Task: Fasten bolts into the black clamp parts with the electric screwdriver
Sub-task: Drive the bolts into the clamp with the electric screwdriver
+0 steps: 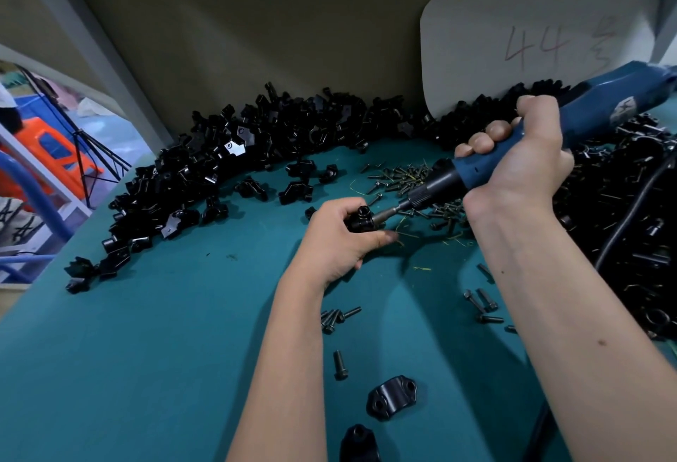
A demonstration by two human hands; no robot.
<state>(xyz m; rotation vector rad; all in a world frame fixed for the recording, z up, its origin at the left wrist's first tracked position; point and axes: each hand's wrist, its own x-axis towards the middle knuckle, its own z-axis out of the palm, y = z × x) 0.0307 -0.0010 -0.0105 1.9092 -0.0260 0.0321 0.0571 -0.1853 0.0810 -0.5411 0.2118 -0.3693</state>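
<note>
- Black, glossy clamp parts [205, 168] lie heaped in an arc along the far left and back of the teal table [146, 333], with a few strays nearer the middle.
- The left hand [342, 238] has its fingers curled tight round one black clamp part [361, 219], held just above the table; most of that part is hidden by the fingers.
- The bit of the electric screwdriver [487, 164] meets the held part from the right, at a slant. The bolt itself is too small to make out.
- Loose bolts [406, 177] are scattered just behind the bit; more bolts [337, 317] lie near the forearms, with a clamp cap [392, 396] close to the front edge.
- The right hand [520, 161] is wrapped fully round the blue screwdriver body, thumb on top.
- Risks, as I judge them: the slanted bit could cam out of the bolt head or start the thread crooked; the part could twist in the left fingers under torque; fingertips sit near the spinning bit; the black cable [630, 212] on the right could snag the pile.
</note>
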